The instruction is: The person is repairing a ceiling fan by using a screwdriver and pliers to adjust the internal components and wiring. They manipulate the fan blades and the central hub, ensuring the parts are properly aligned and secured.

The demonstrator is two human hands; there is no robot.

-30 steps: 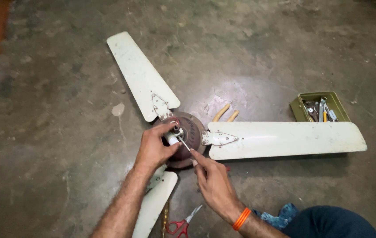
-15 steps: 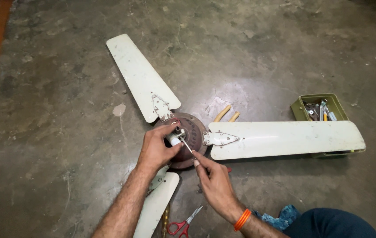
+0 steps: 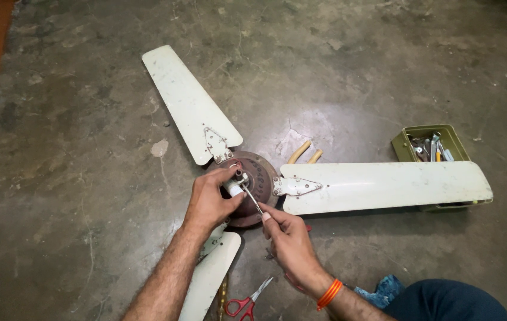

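A ceiling fan point(image 3: 253, 184) lies flat on the concrete floor point(image 3: 75, 148), its rusty brown motor hub near the middle of the view. The left hand point(image 3: 209, 202) is closed around the short white stem point(image 3: 234, 188) that stands up from the hub, and the right hand point(image 3: 289, 241) pinches a thin metal tool point(image 3: 252, 200) whose tip reaches the top of that stem. To do this well, the left grip should likely hold the stem firmly so it cannot turn, while the right keeps the tool in line with the stem and works it gently, since a slip could skid the tip into the fingers just beside it. Counted, there are three pale blades, one pair of red-handled scissors point(image 3: 247, 303) at the near edge of the floor, two wooden handles point(image 3: 305, 153) beyond the hub, and one green tin of tools point(image 3: 428, 145) past the right blade point(image 3: 384, 185).
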